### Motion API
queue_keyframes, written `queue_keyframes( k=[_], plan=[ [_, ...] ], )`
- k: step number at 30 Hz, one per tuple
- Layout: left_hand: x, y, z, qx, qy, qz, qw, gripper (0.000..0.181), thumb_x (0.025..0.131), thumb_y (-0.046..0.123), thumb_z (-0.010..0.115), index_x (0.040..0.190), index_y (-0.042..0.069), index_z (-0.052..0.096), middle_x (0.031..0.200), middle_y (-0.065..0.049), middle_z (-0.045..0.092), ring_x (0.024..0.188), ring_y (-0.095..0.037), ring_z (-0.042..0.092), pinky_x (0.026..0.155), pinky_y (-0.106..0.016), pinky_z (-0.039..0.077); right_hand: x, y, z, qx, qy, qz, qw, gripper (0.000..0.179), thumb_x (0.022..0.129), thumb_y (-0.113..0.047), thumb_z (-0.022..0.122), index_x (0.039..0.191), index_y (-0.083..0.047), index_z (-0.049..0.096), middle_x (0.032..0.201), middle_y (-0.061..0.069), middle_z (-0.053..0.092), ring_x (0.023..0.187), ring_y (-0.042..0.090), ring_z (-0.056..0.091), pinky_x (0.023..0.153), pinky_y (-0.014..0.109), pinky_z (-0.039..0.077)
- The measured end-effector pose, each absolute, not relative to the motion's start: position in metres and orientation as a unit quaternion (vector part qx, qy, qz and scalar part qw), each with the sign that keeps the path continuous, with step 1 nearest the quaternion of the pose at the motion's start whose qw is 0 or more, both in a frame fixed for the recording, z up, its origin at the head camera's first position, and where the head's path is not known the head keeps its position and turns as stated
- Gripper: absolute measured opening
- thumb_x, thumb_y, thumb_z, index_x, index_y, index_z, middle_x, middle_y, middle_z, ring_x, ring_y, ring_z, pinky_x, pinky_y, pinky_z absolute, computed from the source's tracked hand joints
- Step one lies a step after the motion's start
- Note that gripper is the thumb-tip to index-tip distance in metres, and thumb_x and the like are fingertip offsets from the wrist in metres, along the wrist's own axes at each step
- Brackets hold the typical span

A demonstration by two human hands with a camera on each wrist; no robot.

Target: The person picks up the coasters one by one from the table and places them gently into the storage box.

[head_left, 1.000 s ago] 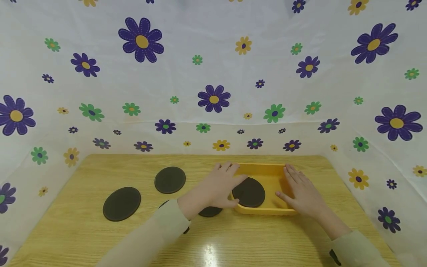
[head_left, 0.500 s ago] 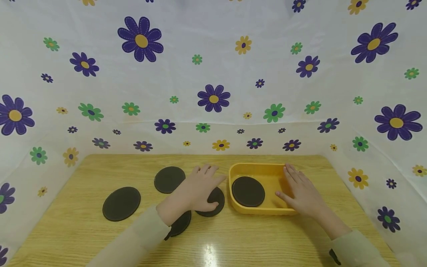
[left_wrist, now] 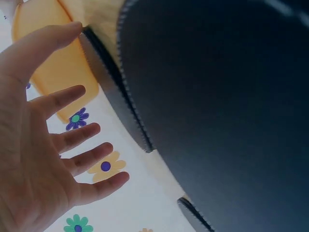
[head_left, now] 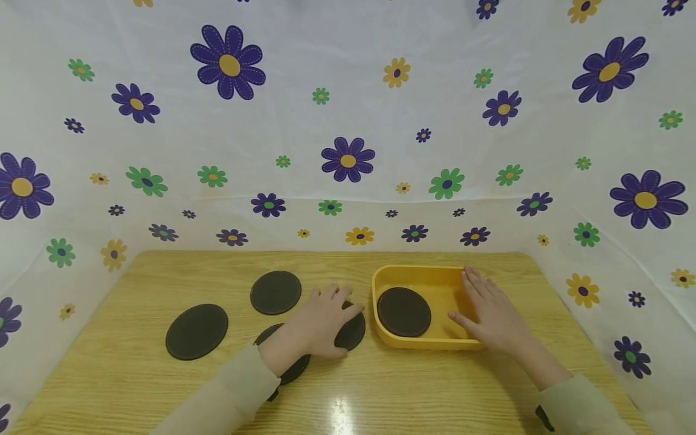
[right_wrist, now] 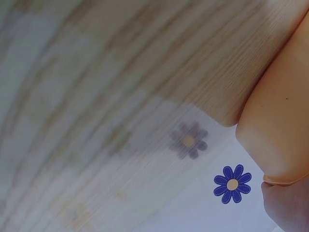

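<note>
My left hand [head_left: 321, 326] hovers with spread fingers at a round black coaster [head_left: 354, 329], just left of the yellow tray [head_left: 435, 343]. In the left wrist view the fingers are apart and the thumb tip is near the stitched edge of a coaster [left_wrist: 113, 87]; whether it touches cannot be told. Another coaster [head_left: 296, 368] is partly covered by my left wrist. Inside the tray, at its left end, lies one more coaster [head_left: 404, 312]. My right hand [head_left: 497, 314] rests on the tray's right side, fingers straight along the rim, thumb over the inside.
Two further coasters lie on the wooden table [head_left: 136, 386]: one at the left [head_left: 197, 331] and one farther back [head_left: 275, 292]. A white flowered cloth [head_left: 348, 109] rises behind the table and along both sides.
My left hand has moved left, off the tray's left side, and come down over the coaster beside it. My right hand and the tray have stayed in place.
</note>
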State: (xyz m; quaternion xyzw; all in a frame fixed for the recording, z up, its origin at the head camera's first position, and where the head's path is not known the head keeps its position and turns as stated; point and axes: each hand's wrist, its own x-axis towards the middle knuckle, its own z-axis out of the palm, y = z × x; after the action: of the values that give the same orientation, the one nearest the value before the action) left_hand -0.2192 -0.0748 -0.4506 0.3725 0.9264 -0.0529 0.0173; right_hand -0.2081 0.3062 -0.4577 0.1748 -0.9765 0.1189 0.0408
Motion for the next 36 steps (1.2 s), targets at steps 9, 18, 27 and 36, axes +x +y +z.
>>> queue_keyframes(
  k=[9,18,27,36],
  plan=[
    [-0.2216,-0.0756,-0.4556,0.366,0.928,-0.051,0.040,0.082,0.083,0.061,0.080,0.154,0.029,0.054,0.154,-0.011,0.051,0.139,-0.034,0.053,0.105,-0.062,0.052,-0.2084,0.3048,-0.4569,0.178,-0.975,0.124,0.047,0.094,0.102,-0.054,0.059,0.163,0.010,0.025,0.173,0.029,0.021,0.161,0.047,0.022,0.132,0.057,0.017],
    [-0.2224,-0.0743,-0.4580,0.367,0.928,-0.049,0.039,0.083,0.080,0.057,0.081,0.153,0.028,0.053,0.146,-0.010,0.054,0.132,-0.031,0.055,0.100,-0.056,0.056,-0.2086,0.3042,-0.4557,0.178,-0.975,0.126,0.046,0.095,0.102,-0.054,0.060,0.163,0.010,0.026,0.173,0.030,0.023,0.161,0.048,0.023,0.131,0.058,0.018],
    [-0.2228,-0.0743,-0.4603,0.368,0.927,-0.061,0.038,0.083,0.080,0.058,0.079,0.154,0.030,0.051,0.147,-0.009,0.053,0.131,-0.029,0.054,0.099,-0.053,0.056,-0.2077,0.3049,-0.4571,0.176,-0.975,0.125,0.045,0.095,0.102,-0.054,0.060,0.163,0.010,0.025,0.172,0.030,0.023,0.160,0.048,0.023,0.132,0.056,0.016],
    [-0.2249,-0.0746,-0.4605,0.373,0.925,-0.048,0.048,0.085,0.076,0.056,0.081,0.153,0.032,0.052,0.144,-0.009,0.053,0.126,-0.028,0.054,0.096,-0.052,0.055,-0.2062,0.3048,-0.4563,0.179,-0.975,0.123,0.045,0.095,0.102,-0.054,0.059,0.163,0.010,0.025,0.173,0.029,0.021,0.161,0.048,0.022,0.132,0.056,0.016]
  ],
)
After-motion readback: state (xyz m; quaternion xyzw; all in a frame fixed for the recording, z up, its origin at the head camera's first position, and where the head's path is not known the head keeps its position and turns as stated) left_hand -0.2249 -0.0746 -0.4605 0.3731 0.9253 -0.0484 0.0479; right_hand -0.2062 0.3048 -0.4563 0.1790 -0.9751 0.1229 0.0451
